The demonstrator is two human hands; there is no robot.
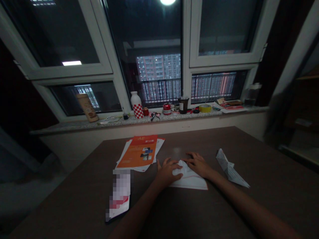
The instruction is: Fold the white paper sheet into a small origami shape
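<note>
A sheet of white paper (190, 182), folded to a point at its far end, lies flat on the dark table. My left hand (167, 172) rests on its left side with the fingers spread. On the far right edge of the paper lies my right hand (198, 165), its fingers stretched out toward the folded tip. Both hands press on the sheet rather than grip it. To the right of my right forearm sits a folded paper shape (230, 169) with printed lines on it.
An orange booklet (138, 152) lies on loose sheets at the table's far left. Nearer me is a phone (121, 196) with a blurred screen. Along the windowsill (112, 123) stand a checkered bottle (137, 105), a tan tumbler (87, 108), a dark cup (183, 105) and yellow tape (205, 108).
</note>
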